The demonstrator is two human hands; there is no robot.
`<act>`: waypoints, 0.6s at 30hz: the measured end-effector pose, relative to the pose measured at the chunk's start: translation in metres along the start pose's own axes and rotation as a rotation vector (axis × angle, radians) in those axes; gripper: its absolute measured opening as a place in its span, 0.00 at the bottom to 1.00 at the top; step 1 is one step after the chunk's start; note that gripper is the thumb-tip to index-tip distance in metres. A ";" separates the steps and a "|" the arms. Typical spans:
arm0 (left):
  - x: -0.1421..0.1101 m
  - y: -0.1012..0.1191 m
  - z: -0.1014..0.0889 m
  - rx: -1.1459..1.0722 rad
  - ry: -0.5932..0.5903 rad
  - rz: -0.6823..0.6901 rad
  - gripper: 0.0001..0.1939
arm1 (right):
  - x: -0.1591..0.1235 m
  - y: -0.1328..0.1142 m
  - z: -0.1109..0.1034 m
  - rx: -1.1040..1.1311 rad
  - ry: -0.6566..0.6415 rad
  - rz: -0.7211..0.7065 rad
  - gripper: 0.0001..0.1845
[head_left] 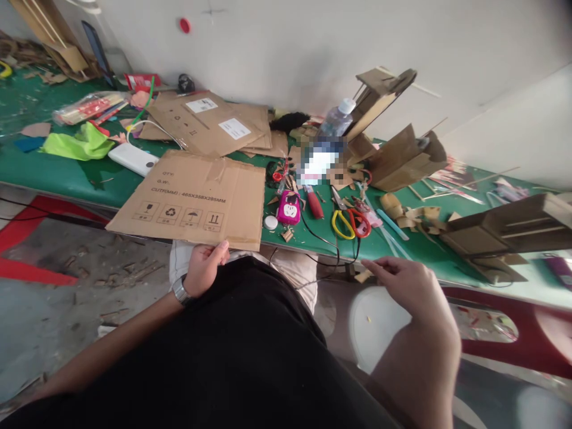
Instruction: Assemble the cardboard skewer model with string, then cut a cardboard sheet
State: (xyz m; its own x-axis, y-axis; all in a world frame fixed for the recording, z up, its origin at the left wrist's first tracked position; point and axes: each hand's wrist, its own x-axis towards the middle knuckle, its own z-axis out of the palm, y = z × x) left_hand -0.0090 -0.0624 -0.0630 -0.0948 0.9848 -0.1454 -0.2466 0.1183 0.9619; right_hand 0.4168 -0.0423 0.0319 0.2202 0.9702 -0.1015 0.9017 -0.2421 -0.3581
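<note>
A flat sheet of cardboard (196, 214) with printed labels lies on the green table, its near edge jutting past the table's front. My left hand (206, 265), with a watch on the wrist, pinches that near edge between thumb and fingers. Off the table's front edge, my right hand (404, 283) is closed in a pinch. Just below its fingertips shows a small tan scrap (363, 276); whether the fingers hold it is unclear. Orange-and-yellow-handled scissors (351, 221) lie on the table near my right hand, beside a red-handled tool (314, 202).
Around the sheet are a pink socket adapter (289, 208), a white power bank (133, 159) and more cardboard (214, 125). A plastic bottle (337, 119) and cardboard structures (406, 161) stand behind and right. A black cable (319, 238) hangs over the edge. Below is a pale round stool (378, 325).
</note>
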 end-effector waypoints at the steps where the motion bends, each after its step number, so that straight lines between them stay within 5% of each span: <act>1: 0.000 0.001 0.002 -0.036 -0.006 0.008 0.30 | -0.002 0.002 -0.005 -0.045 -0.019 0.009 0.26; 6: 0.000 0.004 0.010 -0.232 -0.024 -0.085 0.30 | -0.008 -0.021 -0.007 0.018 0.138 -0.095 0.25; 11: 0.001 0.004 0.011 -0.267 -0.018 -0.132 0.29 | -0.007 -0.056 0.003 0.042 0.058 -0.113 0.26; 18: 0.003 0.003 0.010 -0.286 -0.001 -0.158 0.28 | 0.000 -0.047 -0.009 0.074 0.112 -0.099 0.22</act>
State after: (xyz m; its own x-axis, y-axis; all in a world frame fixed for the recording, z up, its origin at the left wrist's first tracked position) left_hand -0.0002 -0.0579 -0.0579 -0.0329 0.9572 -0.2874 -0.5189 0.2294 0.8235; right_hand 0.3784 -0.0304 0.0571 0.1757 0.9836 0.0398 0.8920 -0.1420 -0.4292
